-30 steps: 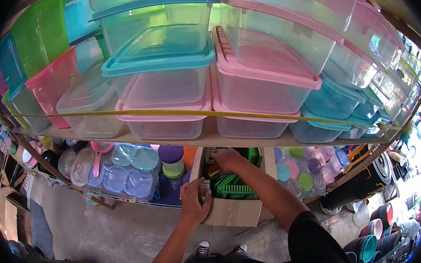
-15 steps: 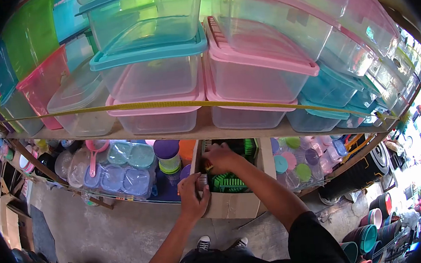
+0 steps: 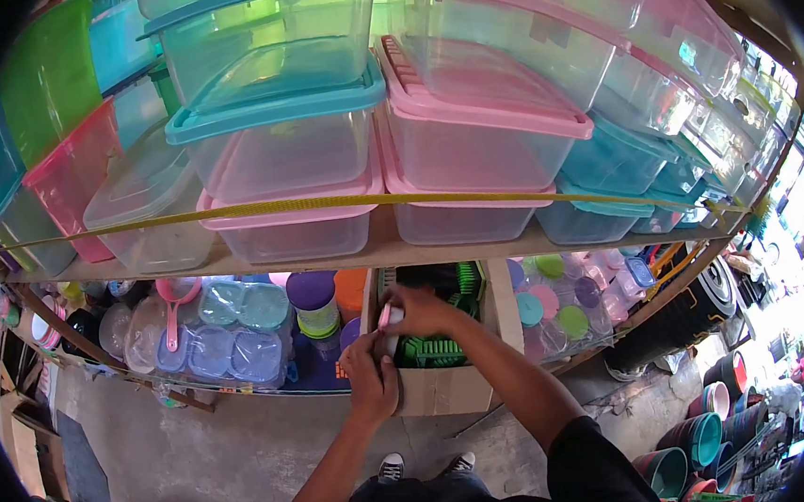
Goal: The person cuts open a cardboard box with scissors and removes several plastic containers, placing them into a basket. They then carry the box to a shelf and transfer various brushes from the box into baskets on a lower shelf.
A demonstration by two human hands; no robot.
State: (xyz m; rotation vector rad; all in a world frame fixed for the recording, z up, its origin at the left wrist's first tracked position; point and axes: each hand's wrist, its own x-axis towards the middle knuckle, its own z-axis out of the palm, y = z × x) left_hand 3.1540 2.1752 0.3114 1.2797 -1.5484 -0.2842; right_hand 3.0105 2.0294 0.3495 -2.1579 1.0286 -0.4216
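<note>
A cardboard box (image 3: pixel 443 391) stands on the lower shelf, with green bristled brushes (image 3: pixel 432 351) inside. Over the box's left side, my right hand (image 3: pixel 418 310) is closed on a small pink and white item (image 3: pixel 390 318). My left hand (image 3: pixel 370 378) is at the box's near left corner, fingers raised and close below that item. Whether its fingertips touch the item or hold something of their own is hard to tell.
Clear bins with pink lids (image 3: pixel 480 158) and teal lids (image 3: pixel 278 110) fill the upper shelf (image 3: pixel 377 239), behind a yellow strap (image 3: pixel 304 204). Wrapped containers (image 3: pixel 230 349) lie left of the box, round-lidded jars (image 3: pixel 573 321) right of it. Stacked buckets (image 3: pixel 702 433) stand on the floor at right.
My right hand has come up and left from inside the box, and the pink and white item now shows in its fingers. The whole view has shifted slightly.
</note>
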